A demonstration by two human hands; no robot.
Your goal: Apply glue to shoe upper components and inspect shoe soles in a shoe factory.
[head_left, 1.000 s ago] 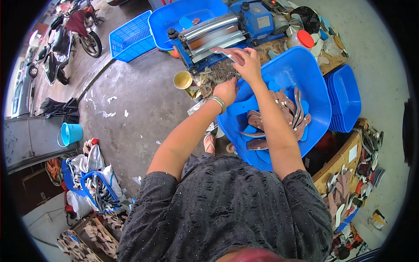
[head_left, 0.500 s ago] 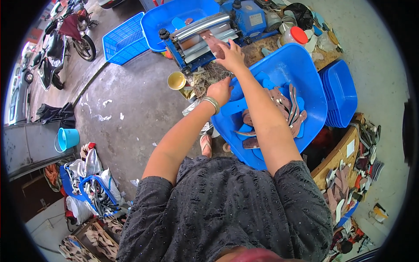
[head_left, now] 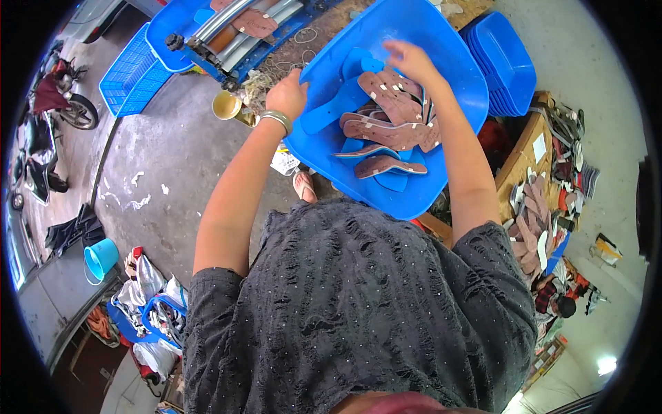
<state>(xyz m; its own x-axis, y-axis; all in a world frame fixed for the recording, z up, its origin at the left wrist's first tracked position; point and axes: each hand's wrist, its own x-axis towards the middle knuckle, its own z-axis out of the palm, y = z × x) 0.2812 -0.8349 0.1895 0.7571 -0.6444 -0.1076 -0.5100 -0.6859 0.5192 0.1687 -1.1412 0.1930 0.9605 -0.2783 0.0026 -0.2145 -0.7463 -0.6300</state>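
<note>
My left hand (head_left: 286, 98), with a bangle at the wrist, is closed on the near-left rim of a large blue tub (head_left: 472, 69). Inside the tub lie several brown insoles (head_left: 386, 131) with small white patches, mixed with blue sole-shaped pieces (head_left: 336, 105). Above the pile, toward the tub's far side, is my right hand (head_left: 414, 63), its fingers apart and slightly blurred, with nothing visible in them. Beyond the tub's left corner stands a blue-framed roller machine (head_left: 238, 45). One brown insole (head_left: 255, 24) rests across its rollers, touched by neither hand.
A yellowish open can (head_left: 226, 105) and tangled scraps (head_left: 256, 86) are beside the machine. At the left is a blue basket (head_left: 131, 76). Stacked blue tubs (head_left: 507, 65) stand right of the large tub, near a wooden box (head_left: 529, 155). My sandalled foot (head_left: 303, 186) is below.
My right hand has let go of the insole at the rollers and drawn back over the tub. My left hand stays by the rim. The whole view has shifted, with the machine now farther up-left.
</note>
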